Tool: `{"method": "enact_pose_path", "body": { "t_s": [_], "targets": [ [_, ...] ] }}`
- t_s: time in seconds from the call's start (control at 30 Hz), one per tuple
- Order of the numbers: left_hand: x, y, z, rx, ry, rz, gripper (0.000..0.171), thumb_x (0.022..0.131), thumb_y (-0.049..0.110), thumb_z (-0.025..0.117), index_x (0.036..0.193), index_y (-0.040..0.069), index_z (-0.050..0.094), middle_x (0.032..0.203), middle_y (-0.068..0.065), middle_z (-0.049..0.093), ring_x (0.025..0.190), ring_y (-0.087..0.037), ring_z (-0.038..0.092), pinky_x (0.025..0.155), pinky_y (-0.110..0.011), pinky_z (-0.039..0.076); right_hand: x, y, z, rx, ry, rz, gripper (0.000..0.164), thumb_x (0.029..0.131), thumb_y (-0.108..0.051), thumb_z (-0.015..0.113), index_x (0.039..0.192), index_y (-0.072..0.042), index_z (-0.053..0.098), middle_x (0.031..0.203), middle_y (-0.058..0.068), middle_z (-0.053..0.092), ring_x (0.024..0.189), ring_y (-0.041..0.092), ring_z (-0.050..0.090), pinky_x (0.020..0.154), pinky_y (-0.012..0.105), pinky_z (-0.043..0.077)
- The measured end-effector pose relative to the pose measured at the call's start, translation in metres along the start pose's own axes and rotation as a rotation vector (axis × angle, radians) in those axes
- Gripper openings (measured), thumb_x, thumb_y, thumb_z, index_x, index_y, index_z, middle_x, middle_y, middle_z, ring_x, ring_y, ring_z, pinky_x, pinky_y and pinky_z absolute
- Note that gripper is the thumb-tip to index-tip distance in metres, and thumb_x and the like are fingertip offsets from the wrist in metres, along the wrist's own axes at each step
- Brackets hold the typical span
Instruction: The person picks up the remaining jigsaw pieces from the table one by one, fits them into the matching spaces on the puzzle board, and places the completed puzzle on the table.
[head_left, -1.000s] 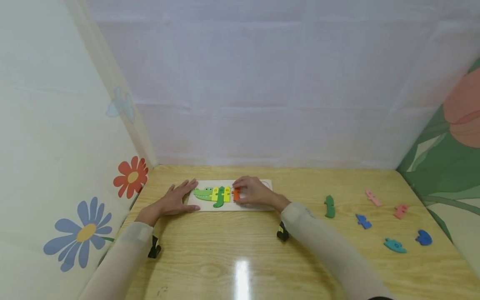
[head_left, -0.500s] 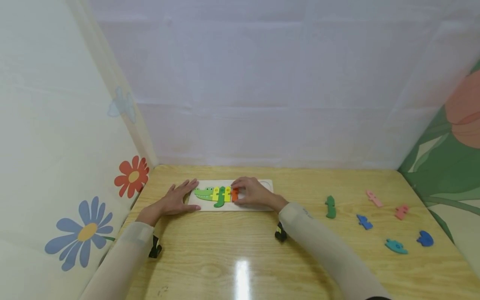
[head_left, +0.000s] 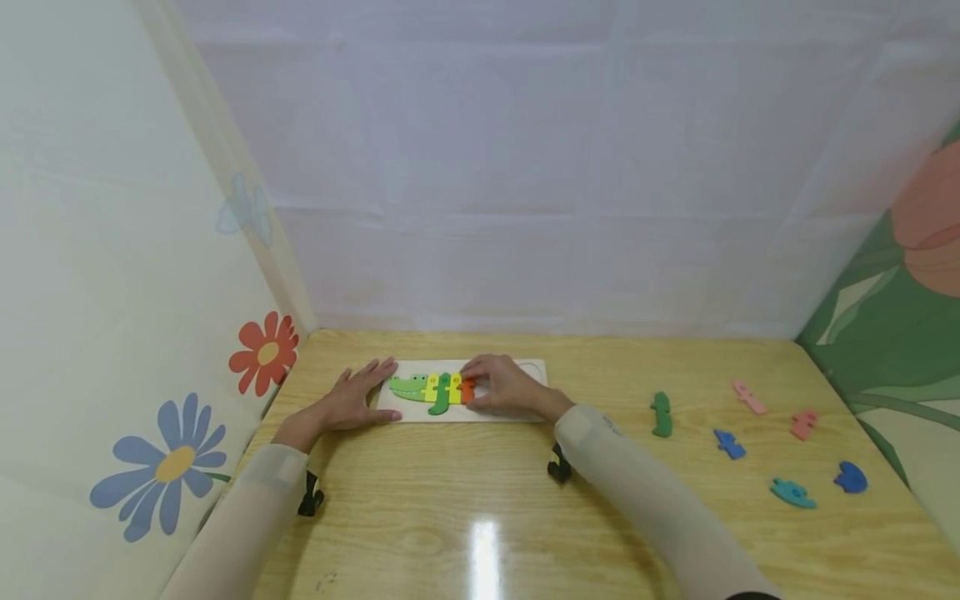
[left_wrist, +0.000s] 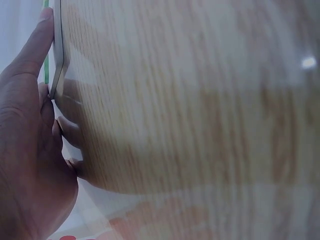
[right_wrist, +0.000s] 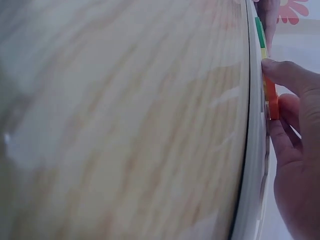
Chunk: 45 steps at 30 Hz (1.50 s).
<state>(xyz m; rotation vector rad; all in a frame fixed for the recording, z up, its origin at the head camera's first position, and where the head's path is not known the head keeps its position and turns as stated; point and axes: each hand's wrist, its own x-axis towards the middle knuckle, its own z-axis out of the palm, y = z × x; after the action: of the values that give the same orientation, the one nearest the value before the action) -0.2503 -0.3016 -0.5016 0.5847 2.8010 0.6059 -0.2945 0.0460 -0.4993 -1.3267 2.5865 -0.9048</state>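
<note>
A white puzzle board [head_left: 420, 415] lies on the table, bearing a crocodile puzzle: a green head [head_left: 408, 387], yellow pieces and a green leg piece [head_left: 440, 398] joined in a row. My left hand [head_left: 351, 400] rests at the board's left end, fingers spread and straight, thumb on its near edge. My right hand [head_left: 510, 386] pinches an orange puzzle piece [head_left: 468, 390] between thumb and fingers, right against the last yellow piece. In the right wrist view the orange piece [right_wrist: 271, 97] sits low over the board, partly behind the thumb. The right hand covers much of the board's right part.
Loose puzzle pieces lie to the right on the table: a dark green piece [head_left: 662, 414], a blue one [head_left: 729, 444], a light pink one [head_left: 748, 397], a coral one [head_left: 804, 424], a teal one [head_left: 792, 492] and a rounded blue one [head_left: 851, 477]. Cloth walls surround the table.
My right hand has slid the orange piece slightly left, closing the gap to the yellow piece. The left hand has stayed in place.
</note>
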Motion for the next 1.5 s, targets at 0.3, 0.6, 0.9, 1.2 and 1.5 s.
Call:
{"method": "enact_pose_path", "body": {
  "t_s": [0.3,0.6,0.9,1.2,1.5],
  "targets": [
    [0.0005,-0.0003,0.0013,0.001,0.002,-0.005,0.105,0.092,0.058,0.077,0.167,0.003,0.027,0.175,-0.021,0.02,0.161,-0.048,0.012,0.122,-0.076,-0.001,0.0012,0.0008,0.0,-0.034,-0.03,-0.01,0.052,0.092,-0.028,0.085,0.135,-0.001,0.071,0.138,0.012,0.068,0.131,0.028,0.062,0.115,0.044,0.047],
    [-0.0001,0.0006,0.0025,0.006,0.012,-0.002,0.104,0.092,0.056,0.077,0.167,0.002,0.028,0.174,-0.021,0.021,0.16,-0.049,0.013,0.122,-0.076,0.001,0.0023,0.0032,0.0012,-0.053,-0.043,-0.037,0.053,0.094,-0.029,0.084,0.134,0.001,0.071,0.139,0.014,0.067,0.131,0.03,0.062,0.115,0.044,0.047],
    [0.0014,-0.0007,0.0013,0.004,0.017,0.011,0.103,0.092,0.055,0.077,0.166,0.002,0.028,0.174,-0.022,0.021,0.16,-0.049,0.013,0.122,-0.076,0.001,-0.0008,0.0065,-0.0023,-0.086,-0.006,-0.006,0.056,0.09,-0.03,0.087,0.135,-0.002,0.071,0.138,0.013,0.068,0.13,0.03,0.062,0.115,0.047,0.047],
    [0.0013,-0.0012,0.0,0.015,0.017,0.009,0.103,0.093,0.055,0.077,0.167,0.003,0.028,0.174,-0.021,0.021,0.16,-0.049,0.013,0.122,-0.076,0.001,-0.0004,0.0064,-0.0033,-0.105,0.026,-0.045,0.051,0.089,-0.03,0.088,0.131,-0.004,0.074,0.131,0.011,0.073,0.124,0.028,0.065,0.111,0.045,0.049],
    [0.001,-0.0015,0.002,0.011,0.021,0.011,0.103,0.093,0.055,0.076,0.167,0.003,0.027,0.174,-0.021,0.021,0.16,-0.049,0.013,0.122,-0.076,0.001,0.0005,0.0032,-0.0016,-0.057,0.026,-0.019,0.049,0.089,-0.028,0.088,0.129,-0.003,0.075,0.129,0.01,0.073,0.122,0.028,0.065,0.109,0.044,0.05]
  ]
}}
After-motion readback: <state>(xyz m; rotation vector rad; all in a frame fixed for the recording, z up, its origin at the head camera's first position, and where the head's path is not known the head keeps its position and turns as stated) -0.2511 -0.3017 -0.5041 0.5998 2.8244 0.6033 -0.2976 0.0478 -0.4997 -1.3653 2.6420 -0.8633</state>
